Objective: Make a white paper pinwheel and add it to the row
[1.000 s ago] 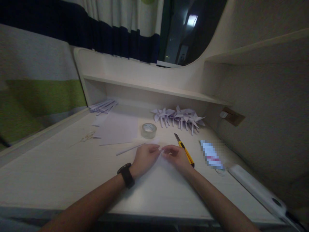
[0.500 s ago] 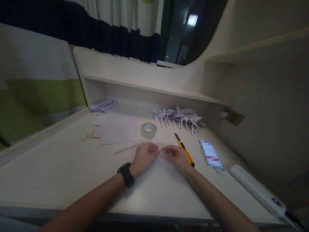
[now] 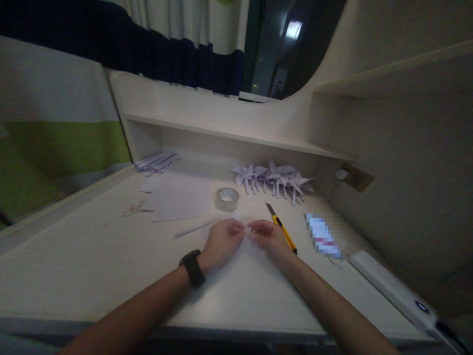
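Note:
My left hand [image 3: 224,241], with a dark watch on its wrist, and my right hand [image 3: 272,240] meet over the desk, fingertips pinched together. Between them is a small white piece of paper [image 3: 247,230], mostly hidden by the fingers. A rolled white paper stick [image 3: 192,229] lies on the desk, its right end running behind my left hand. Just beyond the hands stands a roll of clear tape [image 3: 226,199]. Beside my right hand rests a yellow utility knife [image 3: 285,232], blade out and pointing away from me.
Several paper pinwheels [image 3: 277,176] lie at the back. White sheets [image 3: 181,192], paper strips [image 3: 157,162] and scissors [image 3: 135,208] are on the left. At right are a blurred-out flat object [image 3: 323,236], a long white device [image 3: 391,288] and a wall socket [image 3: 355,176].
Both hands stay nearly in place, their fingertips shifting slightly around the small piece of paper. The objects on the desk lie as before.

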`<state>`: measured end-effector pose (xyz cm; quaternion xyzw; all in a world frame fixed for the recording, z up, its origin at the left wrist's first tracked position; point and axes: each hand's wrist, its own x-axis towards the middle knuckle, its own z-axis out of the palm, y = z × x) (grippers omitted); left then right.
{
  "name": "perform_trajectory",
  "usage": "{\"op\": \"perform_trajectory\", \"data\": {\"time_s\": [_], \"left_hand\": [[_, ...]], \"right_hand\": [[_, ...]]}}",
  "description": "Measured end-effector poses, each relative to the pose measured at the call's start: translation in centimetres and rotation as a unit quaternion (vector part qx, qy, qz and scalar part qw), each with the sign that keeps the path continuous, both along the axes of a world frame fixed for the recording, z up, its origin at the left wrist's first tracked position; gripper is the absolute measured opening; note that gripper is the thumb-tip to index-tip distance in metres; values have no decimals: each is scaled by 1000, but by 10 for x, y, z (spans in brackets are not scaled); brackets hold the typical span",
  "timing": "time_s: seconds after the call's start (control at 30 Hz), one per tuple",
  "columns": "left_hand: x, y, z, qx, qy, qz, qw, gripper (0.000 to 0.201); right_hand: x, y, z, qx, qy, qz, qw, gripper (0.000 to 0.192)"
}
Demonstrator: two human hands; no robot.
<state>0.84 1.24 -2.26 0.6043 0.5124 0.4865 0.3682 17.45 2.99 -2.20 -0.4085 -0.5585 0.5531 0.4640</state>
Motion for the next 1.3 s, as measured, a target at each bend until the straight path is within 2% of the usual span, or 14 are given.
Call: {"op": "perform_trajectory", "data": {"time_s": [0.23, 0.47, 0.53, 0.6, 0.67, 0.77, 0.87, 0.97, 1.07, 1.17, 1.23, 1.3], "left_hand": [[1, 1, 2, -18, -44, -11, 999, 17], [-1, 4, 6, -59, -94, -55, 992, 26], [-2, 3, 7, -73, -111, -59, 989, 25], [-3, 3, 8, -94, -114, -66, 987, 25], [-5, 2, 7, -122, -106, -69, 984, 27], [-8, 3, 4, -133, -78, -85, 984, 30], [-11, 6, -2, -95, -17, -111, 989, 31], [-17, 11, -2, -48, 54, -121, 990, 36], [-27, 19, 6, 6, 112, -55, 992, 35], [-39, 28, 21, 69, 163, 40, 983, 35], [-47, 31, 32, 63, 149, 23, 987, 44], [-53, 29, 40, 6, 105, -68, 992, 55]], "right_hand": [[0, 1, -3, 10, 12, -18, 1000, 32], [1, 4, -4, 11, -7, -23, 1000, 35], [3, 7, -6, 19, -29, -44, 998, 34], [7, 10, -6, 63, -83, -87, 991, 29], [11, 12, -6, 128, -160, -119, 972, 22], [14, 13, -7, 189, -254, -70, 946, 25], [13, 13, -12, 206, -303, -13, 931, 29], [9, 12, -16, 213, -330, -26, 919, 26], [7, 11, -12, 230, -317, -61, 918, 24], [8, 9, -1, 261, -264, -49, 927, 23], [8, 9, 7, 277, -220, -20, 935, 24], [8, 9, 11, 290, -189, 2, 938, 27]]}}
